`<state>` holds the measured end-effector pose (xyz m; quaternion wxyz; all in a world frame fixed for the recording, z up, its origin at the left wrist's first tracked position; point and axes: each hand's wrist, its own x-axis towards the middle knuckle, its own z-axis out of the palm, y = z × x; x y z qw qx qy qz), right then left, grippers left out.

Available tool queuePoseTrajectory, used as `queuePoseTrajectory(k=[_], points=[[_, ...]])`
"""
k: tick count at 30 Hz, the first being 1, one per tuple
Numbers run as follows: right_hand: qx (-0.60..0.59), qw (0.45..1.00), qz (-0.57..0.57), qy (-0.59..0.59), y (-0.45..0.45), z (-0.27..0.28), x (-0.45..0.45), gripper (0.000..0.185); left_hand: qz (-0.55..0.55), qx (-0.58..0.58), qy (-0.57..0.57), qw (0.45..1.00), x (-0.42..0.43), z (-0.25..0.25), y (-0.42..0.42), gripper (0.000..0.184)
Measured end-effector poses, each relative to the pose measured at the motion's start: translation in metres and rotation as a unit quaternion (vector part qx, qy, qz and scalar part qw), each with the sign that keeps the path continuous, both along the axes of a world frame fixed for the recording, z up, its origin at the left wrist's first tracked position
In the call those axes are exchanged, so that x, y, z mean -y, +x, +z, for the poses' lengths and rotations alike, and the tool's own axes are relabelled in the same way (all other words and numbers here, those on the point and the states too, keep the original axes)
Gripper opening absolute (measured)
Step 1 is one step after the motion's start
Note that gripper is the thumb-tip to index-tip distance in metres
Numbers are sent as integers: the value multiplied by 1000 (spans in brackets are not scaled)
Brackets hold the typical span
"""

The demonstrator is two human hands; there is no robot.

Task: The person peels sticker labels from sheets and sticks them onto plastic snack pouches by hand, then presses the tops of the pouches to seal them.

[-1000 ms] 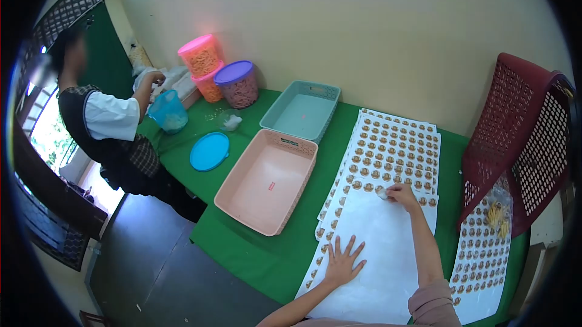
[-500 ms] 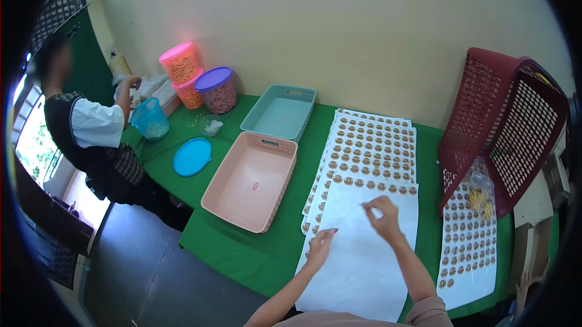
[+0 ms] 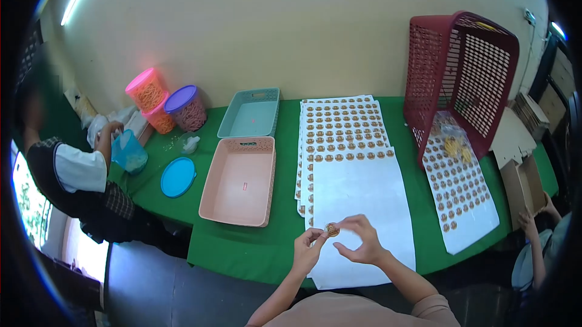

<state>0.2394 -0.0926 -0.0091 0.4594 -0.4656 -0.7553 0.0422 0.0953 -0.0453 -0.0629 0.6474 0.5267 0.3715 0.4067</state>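
My left hand (image 3: pixel 309 249) pinches a small round brown sticker (image 3: pixel 331 229) between thumb and fingertips, above the left part of a white sheet (image 3: pixel 364 205). Close on its right is my right hand (image 3: pixel 362 241), thumb and fingers curved apart; its fingertips reach the sticker's edge, and I cannot tell whether they touch. The white sheet is mostly bare, with one row of round brown stickers (image 3: pixel 354 156) along its far edge. Beneath and behind it lies a stack of sheets (image 3: pixel 342 124) covered in rows of the same stickers.
Left of the sheets stand a pink tray (image 3: pixel 239 184) and a teal tray (image 3: pixel 248 114). A maroon basket (image 3: pixel 424 78) lies tipped on another sticker sheet (image 3: pixel 458 196). Lidded tubs (image 3: pixel 191 111) and a blue lid (image 3: pixel 178 177) are farther left. One person (image 3: pixel 79 169) works left, another's hands (image 3: pixel 539 212) right.
My right hand has moved down and left to my left hand. A sticker now shows in my left fingertips. The view has turned to the right.
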Motion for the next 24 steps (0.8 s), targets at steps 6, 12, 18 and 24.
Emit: queuePoseTrajectory(k=[6, 12, 18, 24], points=[[-297, 932, -83, -192, -40, -22, 47, 29, -69, -106, 234, 964, 28, 14, -40, 9], [-279, 931, -177, -158, -66, -39, 85, 9, -130, -95, 250, 955, 49, 6, -57, 7], [-445, 851, -240, -142, -60, -79, 116, 11, -175, -92, 50, 979, 52, -23, -65, 15], [-375, 779, -482, -146, 26, -86, 124, 65, -153, -132, -127, 971, 23, -70, -62, 46]])
